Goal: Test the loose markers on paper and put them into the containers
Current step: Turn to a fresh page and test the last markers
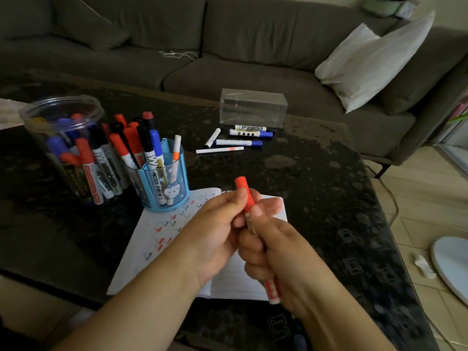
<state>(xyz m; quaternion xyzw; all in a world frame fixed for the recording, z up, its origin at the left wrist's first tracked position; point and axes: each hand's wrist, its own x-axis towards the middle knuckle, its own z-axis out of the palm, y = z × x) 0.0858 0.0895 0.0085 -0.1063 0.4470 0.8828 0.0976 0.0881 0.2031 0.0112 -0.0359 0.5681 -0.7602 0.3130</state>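
Observation:
Both hands hold one red marker (245,196) upright above the white paper (157,239). My left hand (217,229) pinches its red cap; my right hand (278,254) is wrapped round the barrel, whose lower end sticks out below the fist. The paper carries several red, blue and black test marks. A blue pen cup (164,183) stands on the paper's far left corner, and a clear round jar (65,148) stands to its left; both are full of markers. Several loose markers (238,139) lie farther back on the table.
A clear plastic box (253,107) stands behind the loose markers on the dark stone table (316,173). Beyond it is a grey sofa (228,46) with a white pillow (372,64). A white round base (453,264) sits on the floor at the right.

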